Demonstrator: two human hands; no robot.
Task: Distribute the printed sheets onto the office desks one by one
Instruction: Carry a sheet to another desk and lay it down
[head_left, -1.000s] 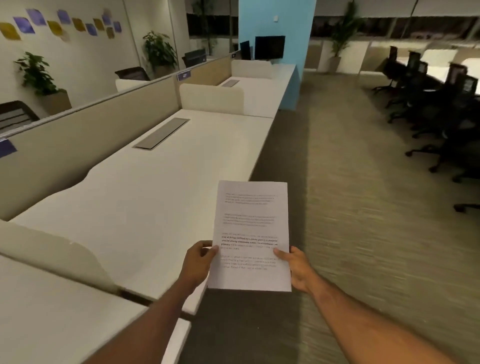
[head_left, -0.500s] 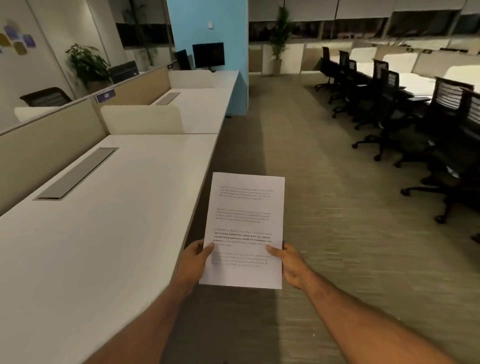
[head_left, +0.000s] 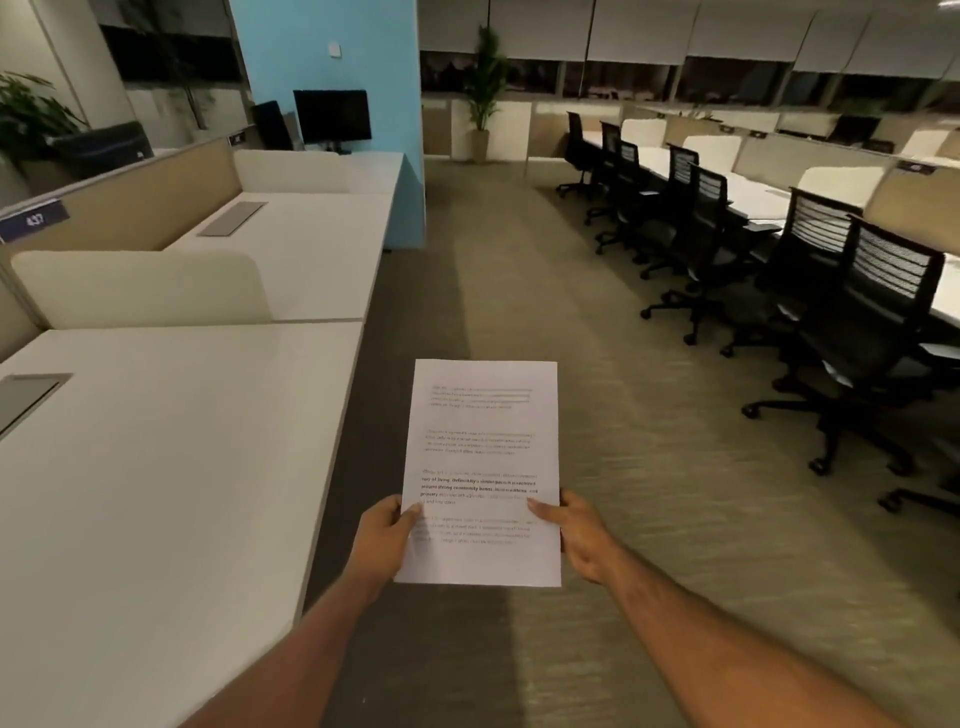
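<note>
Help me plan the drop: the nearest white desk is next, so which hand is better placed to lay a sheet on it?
Probably the left hand. It grips the printed sheets on the side facing the nearest desk, beside its edge. The right hand is on the aisle side and would have to cross over.

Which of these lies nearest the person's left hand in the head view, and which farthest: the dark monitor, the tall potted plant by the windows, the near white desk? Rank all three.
From the left hand:
1. Near white desk, just to its left.
2. Dark monitor, far ahead on the left, against the blue pillar.
3. Tall potted plant, beyond the pillar, at the window wall.
</note>
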